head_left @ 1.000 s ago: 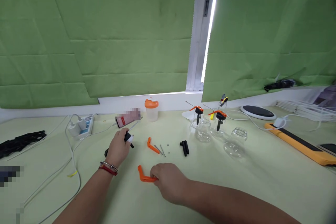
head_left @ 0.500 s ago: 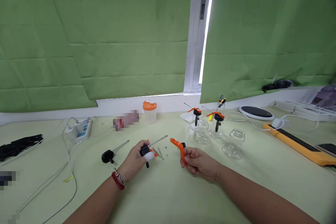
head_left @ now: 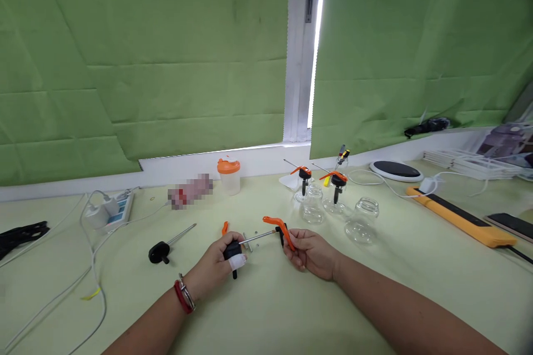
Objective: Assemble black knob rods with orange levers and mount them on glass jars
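My left hand (head_left: 222, 260) is closed on a black round part (head_left: 232, 250) with a thin metal rod pointing right. My right hand (head_left: 310, 252) pinches a curved orange handle (head_left: 277, 224) that has a black piece behind it. The rod's tip meets or nearly meets that black piece. Beside my left hand, another orange piece (head_left: 225, 228) and small metal pins (head_left: 247, 242) lie on the table. A similar black part with a rod (head_left: 159, 253) rests to the left.
Two glass jars (head_left: 312, 208) (head_left: 363, 222) stand at the right, near two orange-and-black assemblies (head_left: 305, 173) (head_left: 338, 179). Farther out are an orange-lidded cup (head_left: 229, 177), a power strip (head_left: 120, 212), cables and a yellow-black bar (head_left: 462, 218).
The view has shifted a little to the right. My hands have come closer together, and the rod's tip has moved from open space to the orange handle's black piece.
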The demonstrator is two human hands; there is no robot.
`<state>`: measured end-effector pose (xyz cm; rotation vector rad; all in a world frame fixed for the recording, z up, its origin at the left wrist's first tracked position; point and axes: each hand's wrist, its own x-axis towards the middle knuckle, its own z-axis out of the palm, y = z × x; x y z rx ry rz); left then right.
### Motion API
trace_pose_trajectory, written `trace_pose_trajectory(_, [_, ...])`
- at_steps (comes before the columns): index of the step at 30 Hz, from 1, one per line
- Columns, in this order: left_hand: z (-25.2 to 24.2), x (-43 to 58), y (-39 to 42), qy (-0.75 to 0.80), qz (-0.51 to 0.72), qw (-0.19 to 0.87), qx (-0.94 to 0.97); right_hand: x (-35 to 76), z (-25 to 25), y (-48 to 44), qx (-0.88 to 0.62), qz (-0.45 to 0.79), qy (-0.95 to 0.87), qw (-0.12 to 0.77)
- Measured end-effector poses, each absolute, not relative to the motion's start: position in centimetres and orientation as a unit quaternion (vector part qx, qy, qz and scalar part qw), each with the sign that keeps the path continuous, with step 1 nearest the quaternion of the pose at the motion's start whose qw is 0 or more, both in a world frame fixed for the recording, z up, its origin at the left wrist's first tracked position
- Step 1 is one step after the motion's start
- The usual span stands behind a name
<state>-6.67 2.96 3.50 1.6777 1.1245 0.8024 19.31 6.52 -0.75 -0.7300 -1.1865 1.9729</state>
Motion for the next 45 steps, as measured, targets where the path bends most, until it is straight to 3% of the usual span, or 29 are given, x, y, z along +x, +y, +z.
trace_pose_trajectory(18, [3.3,-4.7,1.5,0.431,0.367,0.487,0.664,18.8,-0.8,5.1,-0.206,0.79,-0.519,0.251])
trace_pose_trajectory(25, [2.9,-4.3,1.1,0.372,0.343,0.576,0.641,18.8,-0.7,4.7,-0.231,0.776,-0.537,0.239])
trace_pose_trajectory(33, [3.0,-4.1,1.1,0.361,0.349,0.54,0.675,18.3,0.0,4.3,-0.266,0.737,-0.582,0.218])
trace_pose_trajectory(45, [3.3,-3.9,0.0,0.348,0.391,0.606,0.599,17.8,0.6,3.7,-0.281,0.705,-0.623,0.189])
